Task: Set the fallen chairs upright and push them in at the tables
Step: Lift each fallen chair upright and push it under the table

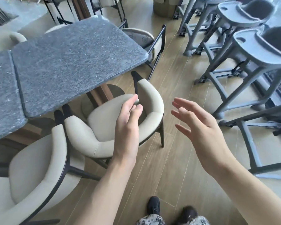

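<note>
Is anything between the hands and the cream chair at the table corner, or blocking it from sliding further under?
Nothing visible lies between the left hand or right hand and the cream upholstered dark-framed chair. Ahead of it, under the grey stone-topped table, the table's round pedestal base sits near the seat front and may limit travel.

Bright, even daylight; shadows soft and faint under the cream chair (120, 124). Pale sheen on the grey stone tabletop (74, 62), strongest at far edge. Wide-angle lens bends lines at frame edges, esp. the grey high chairs (256, 51) at right. Slight motion blur on high chairs and far-left bkgd. Centre reasonably sharp.
</note>
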A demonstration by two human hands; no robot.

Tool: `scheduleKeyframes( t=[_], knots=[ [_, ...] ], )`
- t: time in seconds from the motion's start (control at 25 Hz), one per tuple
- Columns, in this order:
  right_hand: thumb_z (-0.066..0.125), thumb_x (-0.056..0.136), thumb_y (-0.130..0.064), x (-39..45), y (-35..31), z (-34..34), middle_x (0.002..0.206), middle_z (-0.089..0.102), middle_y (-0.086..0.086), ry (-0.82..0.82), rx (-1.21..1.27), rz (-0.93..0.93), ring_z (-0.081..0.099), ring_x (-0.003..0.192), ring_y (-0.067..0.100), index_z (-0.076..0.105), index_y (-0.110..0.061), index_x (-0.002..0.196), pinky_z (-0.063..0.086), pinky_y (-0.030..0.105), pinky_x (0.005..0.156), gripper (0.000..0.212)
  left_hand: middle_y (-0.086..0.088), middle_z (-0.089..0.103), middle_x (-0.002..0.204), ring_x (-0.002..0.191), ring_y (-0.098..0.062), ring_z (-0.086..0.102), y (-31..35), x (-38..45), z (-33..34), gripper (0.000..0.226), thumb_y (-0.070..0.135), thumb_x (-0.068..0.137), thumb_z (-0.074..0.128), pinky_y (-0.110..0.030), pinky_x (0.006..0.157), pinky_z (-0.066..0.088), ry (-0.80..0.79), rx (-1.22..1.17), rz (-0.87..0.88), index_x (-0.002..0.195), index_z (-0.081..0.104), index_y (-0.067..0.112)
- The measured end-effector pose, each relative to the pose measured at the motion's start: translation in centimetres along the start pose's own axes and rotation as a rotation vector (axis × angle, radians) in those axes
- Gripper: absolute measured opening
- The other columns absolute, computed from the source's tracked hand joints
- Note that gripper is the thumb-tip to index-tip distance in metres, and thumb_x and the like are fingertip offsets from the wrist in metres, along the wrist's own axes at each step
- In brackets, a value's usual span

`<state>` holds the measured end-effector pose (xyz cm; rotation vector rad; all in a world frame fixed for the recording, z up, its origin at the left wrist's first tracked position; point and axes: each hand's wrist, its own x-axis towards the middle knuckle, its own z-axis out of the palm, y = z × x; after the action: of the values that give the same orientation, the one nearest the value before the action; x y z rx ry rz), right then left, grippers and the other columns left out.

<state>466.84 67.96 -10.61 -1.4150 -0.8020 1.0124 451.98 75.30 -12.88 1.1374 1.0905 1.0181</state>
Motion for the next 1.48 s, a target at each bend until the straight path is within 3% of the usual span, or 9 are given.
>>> scheduleKeyframes(
  t=[0.32, 0.6, 0.76, 1.16, 1.48],
  knots=[
    [0.053, 0.102, -0.025, 12.7, -1.9, -9.6, 0.120, 0.070, -0.023, -0.037, 0.006, 0.022, 0.062, 0.119, 0.000, 0.068, -0.034, 0.120, 0.050, 0.036, 0.104, 0.026, 0.025, 0.059, 0.134, 0.128, 0.012, 0.048, 0.6, 9.8, 14.3, 0.049, 0.045, 0.087, 0.049, -0.034, 0.118, 0.034, 0.032, 0.024, 0.026, 0.134, 0.059, 0.037],
    [0.054, 0.102, -0.032, 23.5, -5.5, -21.2, 0.126, 0.065, -0.029, -0.097, -0.071, -0.009, 0.057, 0.122, -0.008, 0.064, -0.034, 0.129, 0.043, 0.038, 0.113, 0.030, 0.019, 0.057, 0.141, 0.135, 0.001, 0.048, 2.0, 16.9, 27.3, 0.053, 0.044, 0.087, 0.047, -0.037, 0.120, 0.032, 0.089, 0.010, 0.043, 0.137, 0.057, 0.030],
    [0.053, 0.088, -0.044, 28.3, -6.7, -25.2, 0.125, 0.066, -0.029, -0.059, -0.037, -0.013, 0.057, 0.121, -0.009, 0.064, -0.035, 0.129, 0.043, 0.038, 0.113, 0.043, 0.019, 0.058, 0.140, 0.134, 0.001, 0.049, 2.8, 20.4, 32.0, 0.051, 0.044, 0.087, 0.047, -0.038, 0.120, 0.033, 0.077, 0.015, 0.049, 0.135, 0.059, 0.032],
    [0.052, 0.087, -0.045, 43.7, -7.6, -29.2, 0.123, 0.066, -0.031, -0.029, -0.030, 0.018, 0.058, 0.121, -0.008, 0.066, -0.041, 0.124, 0.045, 0.039, 0.110, 0.040, 0.027, 0.062, 0.132, 0.131, 0.002, 0.052, 3.2, 34.6, 38.6, 0.037, 0.043, 0.086, 0.047, -0.038, 0.117, 0.038, 0.043, 0.003, 0.024, 0.120, 0.064, 0.041],
    [0.053, 0.086, -0.043, 61.4, -10.8, -26.6, 0.123, 0.066, -0.030, -0.111, -0.026, 0.033, 0.059, 0.122, -0.005, 0.067, -0.041, 0.122, 0.048, 0.035, 0.105, 0.039, 0.028, 0.062, 0.132, 0.128, 0.006, 0.053, 5.9, 51.5, 40.4, 0.038, 0.043, 0.088, 0.047, -0.034, 0.115, 0.039, 0.047, -0.013, 0.023, 0.122, 0.063, 0.041]
  ],
)
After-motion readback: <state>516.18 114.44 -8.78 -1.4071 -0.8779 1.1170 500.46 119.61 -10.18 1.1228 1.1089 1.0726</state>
